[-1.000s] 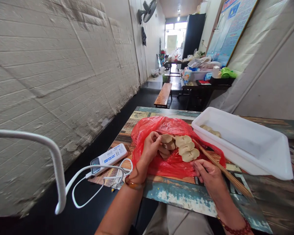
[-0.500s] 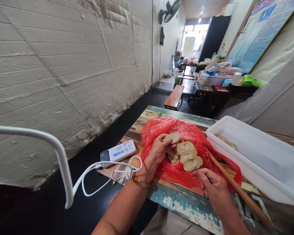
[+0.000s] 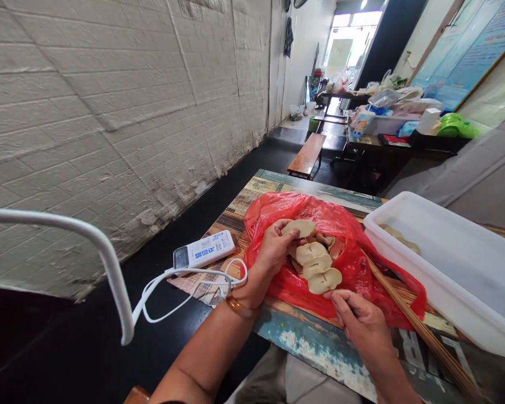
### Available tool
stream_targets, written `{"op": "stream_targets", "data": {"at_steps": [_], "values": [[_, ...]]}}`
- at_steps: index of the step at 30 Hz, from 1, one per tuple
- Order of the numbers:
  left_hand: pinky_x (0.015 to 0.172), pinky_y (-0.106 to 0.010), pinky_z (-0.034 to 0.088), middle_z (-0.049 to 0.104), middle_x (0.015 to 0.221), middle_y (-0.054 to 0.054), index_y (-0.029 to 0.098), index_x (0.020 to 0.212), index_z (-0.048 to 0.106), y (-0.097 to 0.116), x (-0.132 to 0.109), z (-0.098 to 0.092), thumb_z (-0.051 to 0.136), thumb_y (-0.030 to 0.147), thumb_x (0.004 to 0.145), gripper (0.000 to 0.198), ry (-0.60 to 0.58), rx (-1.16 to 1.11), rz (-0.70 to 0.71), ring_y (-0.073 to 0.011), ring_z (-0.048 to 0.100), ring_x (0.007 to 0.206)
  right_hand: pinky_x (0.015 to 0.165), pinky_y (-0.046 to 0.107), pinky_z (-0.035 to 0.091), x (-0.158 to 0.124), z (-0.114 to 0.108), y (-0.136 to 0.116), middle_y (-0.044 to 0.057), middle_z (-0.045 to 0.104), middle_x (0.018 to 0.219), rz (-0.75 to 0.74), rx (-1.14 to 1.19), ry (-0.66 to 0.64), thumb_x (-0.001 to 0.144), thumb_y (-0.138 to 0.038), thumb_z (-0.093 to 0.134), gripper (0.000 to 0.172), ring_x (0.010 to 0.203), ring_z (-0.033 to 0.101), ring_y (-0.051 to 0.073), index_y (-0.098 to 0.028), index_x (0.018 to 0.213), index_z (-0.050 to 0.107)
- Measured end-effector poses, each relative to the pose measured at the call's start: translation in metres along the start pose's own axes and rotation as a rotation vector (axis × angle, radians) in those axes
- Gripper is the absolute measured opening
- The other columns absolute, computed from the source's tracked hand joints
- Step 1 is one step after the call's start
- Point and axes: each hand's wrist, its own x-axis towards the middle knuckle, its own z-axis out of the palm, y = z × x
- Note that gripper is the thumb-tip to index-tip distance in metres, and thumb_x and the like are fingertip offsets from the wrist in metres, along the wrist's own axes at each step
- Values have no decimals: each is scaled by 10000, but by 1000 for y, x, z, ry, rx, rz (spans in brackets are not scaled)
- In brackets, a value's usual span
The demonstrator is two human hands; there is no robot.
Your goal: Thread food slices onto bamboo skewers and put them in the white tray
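Between the thumb and fingers of my left hand [image 3: 280, 242] is a flat, round beige slice [image 3: 302, 228], kind of food unclear. My right hand [image 3: 357, 314] pinches the near end of a skewer, mostly hidden, that carries several overlapping beige slices [image 3: 318, 265] with small slits in their middles. This row hangs over an open red plastic bag [image 3: 273, 210], its upper end close beneath the left hand. More beige slices [image 3: 326, 240] lie inside the bag, partly covered by the held ones.
A white plastic tub [image 3: 450, 264] with some slices in it stands at right. A bundle of wooden sticks [image 3: 421, 331] lies beside it. At left are a white power bank [image 3: 204, 251] and its white cable [image 3: 168, 275]. A bench [image 3: 307, 155] stands beyond the table.
My right hand has brought the skewered row slightly left, closer to my left hand. The slice in my left hand has tilted a little. The camera view has shifted somewhat downward.
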Motion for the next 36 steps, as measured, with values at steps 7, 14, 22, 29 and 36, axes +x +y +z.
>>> {"op": "stream_targets", "data": {"at_steps": [7,14,22,29,36], "values": [[619,-233,483,673,838,-47,141,922,630,-5,0,-4,728,281,644,327,-48,51,23,-127,616,653,408,206,323,1,1,3,-48,443,508,3,3,-7,833,-469,534,347,435,401,94,-163,884,691],[613,-221,468,669,816,-40,150,910,636,-6,0,-5,714,275,665,286,-77,65,35,-120,600,647,417,211,333,4,3,5,-50,430,504,17,18,-9,835,-487,532,374,445,393,99,-153,896,689],[633,-228,468,671,838,-41,158,922,640,-5,-1,-5,721,282,654,306,-72,78,44,-133,607,675,427,222,347,6,3,6,-42,438,506,46,23,-1,807,-520,541,400,451,411,114,-154,877,688],[630,-214,460,664,848,-21,178,909,624,-6,-3,-3,702,244,669,261,-46,163,117,-129,600,703,428,212,333,7,4,3,-50,423,510,37,19,5,809,-501,548,374,455,394,104,-158,860,689],[685,-234,464,662,861,-21,191,923,619,-8,-2,0,650,189,690,235,-2,391,239,-154,599,764,443,213,341,8,5,0,-56,418,511,13,12,2,819,-498,533,363,451,391,103,-163,823,673]]}}
